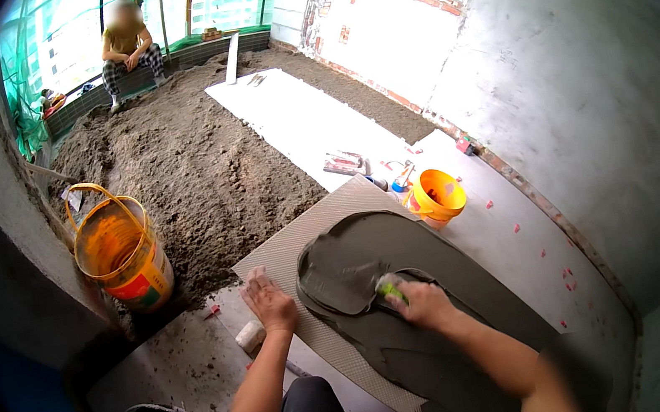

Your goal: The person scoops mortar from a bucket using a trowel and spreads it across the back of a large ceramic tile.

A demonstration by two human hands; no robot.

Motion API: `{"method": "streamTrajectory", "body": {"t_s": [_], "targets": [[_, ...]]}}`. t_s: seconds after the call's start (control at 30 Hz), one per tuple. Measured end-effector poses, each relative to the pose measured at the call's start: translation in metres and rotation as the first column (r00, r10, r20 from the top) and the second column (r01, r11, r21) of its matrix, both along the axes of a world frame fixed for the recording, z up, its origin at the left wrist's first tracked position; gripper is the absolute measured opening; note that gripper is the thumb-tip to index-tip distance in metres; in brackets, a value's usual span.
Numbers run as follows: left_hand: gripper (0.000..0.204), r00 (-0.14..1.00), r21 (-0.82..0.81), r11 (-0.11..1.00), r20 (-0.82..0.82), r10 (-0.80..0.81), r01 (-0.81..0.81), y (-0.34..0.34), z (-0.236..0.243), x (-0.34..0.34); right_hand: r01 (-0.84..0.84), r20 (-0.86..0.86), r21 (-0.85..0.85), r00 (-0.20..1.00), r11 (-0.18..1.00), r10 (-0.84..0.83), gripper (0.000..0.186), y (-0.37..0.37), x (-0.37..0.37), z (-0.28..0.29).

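Note:
A large tile [306, 247] lies back side up on the floor in front of me, smeared with a broad patch of wet grey mortar [403, 246]. My right hand [421, 303] grips a trowel by its green handle [391, 288]; the blade [340, 276] lies flat in the mortar to the left of the hand. My left hand [269, 303] presses flat, fingers spread, on the bare near-left corner of the tile. A short white cylinder [250, 336] lies just left of that wrist.
A big yellow bucket [121, 252] stands at the left against the wall. A small yellow bucket [438, 195] sits beyond the tile. A sand bed [172, 161] fills the floor, laid white tiles [292, 118] run along it. A person [127, 45] sits at the far edge. Red spacers [563, 274] dot the right.

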State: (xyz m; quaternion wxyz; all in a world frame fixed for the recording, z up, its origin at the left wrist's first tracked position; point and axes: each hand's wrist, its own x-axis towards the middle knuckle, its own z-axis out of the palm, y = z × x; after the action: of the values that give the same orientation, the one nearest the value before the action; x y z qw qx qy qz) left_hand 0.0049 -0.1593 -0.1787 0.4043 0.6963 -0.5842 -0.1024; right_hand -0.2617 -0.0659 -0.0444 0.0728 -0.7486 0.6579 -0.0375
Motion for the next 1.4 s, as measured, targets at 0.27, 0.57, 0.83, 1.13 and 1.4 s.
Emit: {"method": "streamTrajectory", "body": {"t_s": [0.27,0.57,0.83,1.13,1.4], "targets": [[0.051,1.000,0.072,0.997,0.028,-0.003,0.001,0.005,0.008,0.000,0.278,0.027,-0.117,0.961,0.954,-0.277,0.050,-0.104,-0.036,0.004],[0.052,0.997,0.135,0.991,0.077,-0.009,-0.001,0.004,0.011,0.002,0.488,0.449,0.209,0.722,0.847,-0.526,0.039,-0.163,-0.076,-0.002],[0.054,0.998,0.148,0.989,0.070,-0.010,-0.001,0.007,0.017,0.009,0.653,0.432,0.223,0.599,0.724,-0.674,0.044,-0.100,-0.131,-0.005],[0.049,0.998,0.087,0.996,0.063,0.005,-0.010,0.002,0.009,-0.001,0.644,-0.009,-0.221,0.750,0.733,-0.662,0.042,-0.033,-0.181,0.006],[0.048,0.998,0.097,0.995,0.065,0.006,-0.012,0.003,0.007,0.003,0.410,0.755,0.403,0.356,0.818,-0.550,0.042,-0.123,-0.076,0.043]]}}
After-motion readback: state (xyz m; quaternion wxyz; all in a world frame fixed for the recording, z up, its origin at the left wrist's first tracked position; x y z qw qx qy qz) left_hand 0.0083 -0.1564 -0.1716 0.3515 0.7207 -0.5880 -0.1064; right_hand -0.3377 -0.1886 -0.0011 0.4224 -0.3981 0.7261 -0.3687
